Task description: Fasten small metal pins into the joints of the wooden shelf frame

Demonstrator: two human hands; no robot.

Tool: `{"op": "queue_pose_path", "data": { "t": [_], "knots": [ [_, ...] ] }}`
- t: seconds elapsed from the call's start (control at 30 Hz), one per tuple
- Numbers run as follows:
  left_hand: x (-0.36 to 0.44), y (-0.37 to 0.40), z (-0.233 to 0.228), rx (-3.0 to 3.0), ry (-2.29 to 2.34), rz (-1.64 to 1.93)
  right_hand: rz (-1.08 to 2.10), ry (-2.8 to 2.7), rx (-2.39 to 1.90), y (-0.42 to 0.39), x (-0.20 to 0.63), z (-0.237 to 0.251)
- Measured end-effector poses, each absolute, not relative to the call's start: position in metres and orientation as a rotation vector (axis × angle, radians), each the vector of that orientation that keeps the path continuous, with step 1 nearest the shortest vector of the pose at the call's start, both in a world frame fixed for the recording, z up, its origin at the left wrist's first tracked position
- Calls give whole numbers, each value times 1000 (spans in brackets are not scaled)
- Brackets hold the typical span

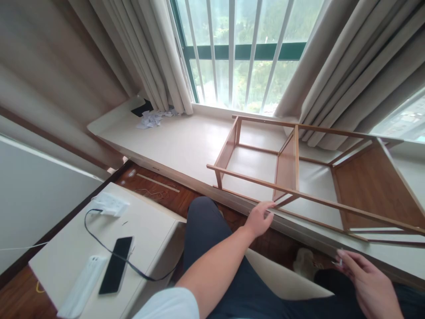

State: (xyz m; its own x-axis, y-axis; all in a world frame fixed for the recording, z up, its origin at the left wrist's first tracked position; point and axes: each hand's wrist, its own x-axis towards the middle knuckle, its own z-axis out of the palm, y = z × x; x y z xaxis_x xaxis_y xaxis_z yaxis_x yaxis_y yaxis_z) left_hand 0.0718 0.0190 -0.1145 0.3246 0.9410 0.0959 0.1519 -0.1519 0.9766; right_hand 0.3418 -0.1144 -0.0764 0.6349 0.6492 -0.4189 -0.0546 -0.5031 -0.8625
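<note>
A wooden shelf frame (252, 180) with several panels lies on its side along the white window ledge. My left hand (260, 219) is at its near lower edge, fingers apart and holding nothing; the fingertips overlap the rail, and whether they touch it I cannot tell. Lower right, my right hand (372, 277) is closed, pinching a small shiny piece (338, 263) between thumb and fingers. Its exact kind is too small to make out. This hand stays apart from the shelf, in front of the ledge.
A white cabinet top (146, 235) at left carries a black-screened phone (116, 266), a white power strip (83, 285) and a dark cable (128, 262). Crumpled paper (151, 119) sits on the far ledge (186, 137). Curtains (159, 57) flank the barred window.
</note>
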Motion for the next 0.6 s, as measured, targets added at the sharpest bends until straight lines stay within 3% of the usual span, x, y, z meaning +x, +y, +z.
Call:
{"op": "queue_pose_path", "data": {
  "t": [0.3,0.4,0.6],
  "knots": [
    [-38,80,-104,1042,2009,1599,377,-607,-2275,-142,371,15],
    [-62,99,-111,1153,2161,1546,322,-638,-2235,-151,375,11],
    [-69,112,-113,1391,2016,1152,282,-830,-2108,-159,362,-21]
  ]
}}
